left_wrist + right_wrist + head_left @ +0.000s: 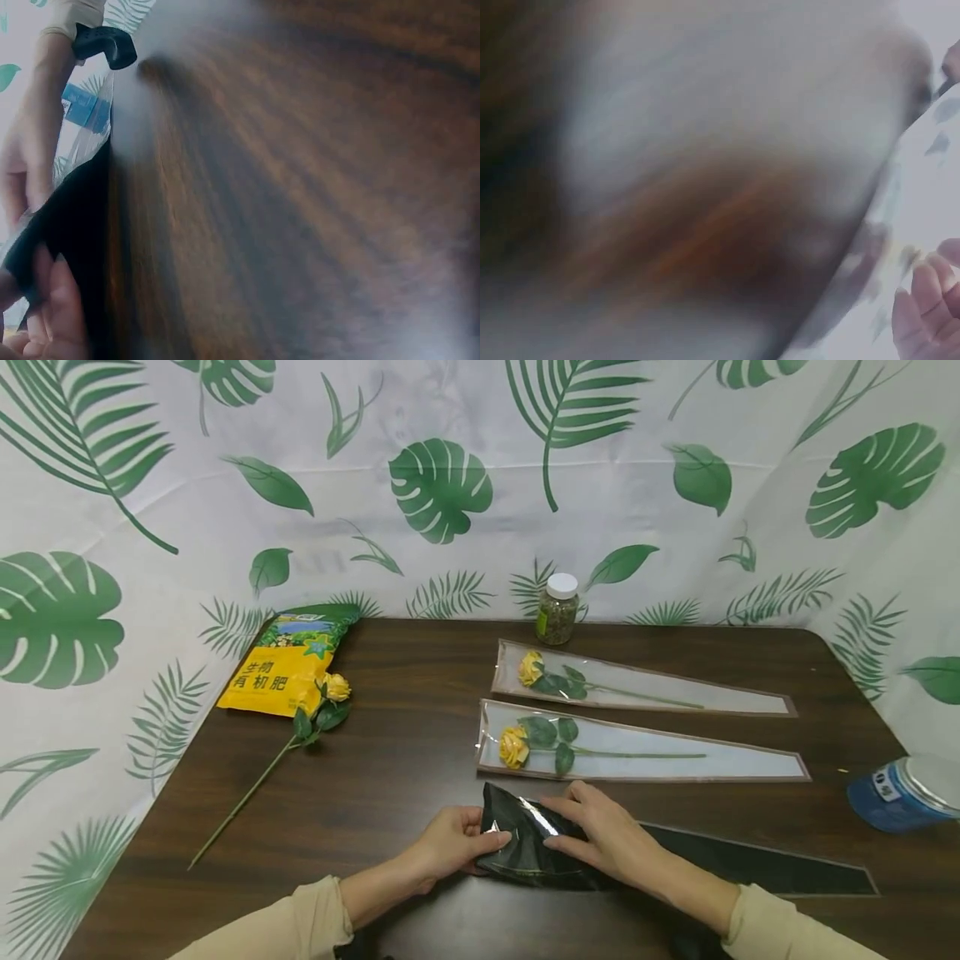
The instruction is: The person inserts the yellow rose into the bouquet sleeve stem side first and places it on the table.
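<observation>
A black, glossy single-flower sleeve (517,860) lies across the front of the table, its wide end raised and bulging. Its narrow end tapers off to the right, under the right forearm. My left hand (448,843) pinches the wide end at its left edge, thumb on top and fingers beneath. In the left wrist view, the fingers (60,304) of that hand show against the dark sleeve. My right hand (600,835) rests on the sleeve's upper face, thumb and forefinger spread apart. The right wrist view is blurred; a few fingers (926,311) show at its lower right.
Two clear-fronted sleeves, the far one (742,700) and the near one (757,765), each hold a yellow rose. Another rose (337,687) leans by a yellow fertilizer bag (262,681). A lidded jar (558,614) stands behind; a blue can (892,797) sits at right.
</observation>
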Tool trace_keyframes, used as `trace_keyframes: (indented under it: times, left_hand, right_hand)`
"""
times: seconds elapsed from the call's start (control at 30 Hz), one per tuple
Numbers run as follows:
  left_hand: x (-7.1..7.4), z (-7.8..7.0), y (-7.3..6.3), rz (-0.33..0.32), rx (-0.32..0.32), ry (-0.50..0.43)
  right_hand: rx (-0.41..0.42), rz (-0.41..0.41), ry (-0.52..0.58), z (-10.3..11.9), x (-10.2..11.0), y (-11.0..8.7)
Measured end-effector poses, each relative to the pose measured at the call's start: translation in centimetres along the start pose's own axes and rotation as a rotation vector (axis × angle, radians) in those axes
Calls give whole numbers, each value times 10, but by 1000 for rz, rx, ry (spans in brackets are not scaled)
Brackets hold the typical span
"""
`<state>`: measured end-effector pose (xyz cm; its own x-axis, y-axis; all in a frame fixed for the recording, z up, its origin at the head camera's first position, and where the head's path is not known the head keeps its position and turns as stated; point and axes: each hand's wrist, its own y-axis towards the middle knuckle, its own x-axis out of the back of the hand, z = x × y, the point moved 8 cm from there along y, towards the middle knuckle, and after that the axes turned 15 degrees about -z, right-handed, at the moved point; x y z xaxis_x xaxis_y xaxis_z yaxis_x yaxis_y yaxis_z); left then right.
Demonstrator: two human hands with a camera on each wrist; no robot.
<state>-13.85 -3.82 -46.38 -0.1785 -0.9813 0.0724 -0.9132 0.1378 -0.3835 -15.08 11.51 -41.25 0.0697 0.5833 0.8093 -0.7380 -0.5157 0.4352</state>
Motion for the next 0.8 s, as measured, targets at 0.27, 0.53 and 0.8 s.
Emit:
trace_keyframes:
  times: [0.27,0.53,0.8]
  left_hand:
    - [-6,-19,7,-73,-218,124]
    - [-5,-32,4,-156,-426,308]
    - [-2,-27,5,-127,-341,159]
  right_hand:
    - [-252,-98,409,6,-8,27]
    - [-347,-107,410,2,-14,27]
    - [-293,-207,338,0,-9,26]
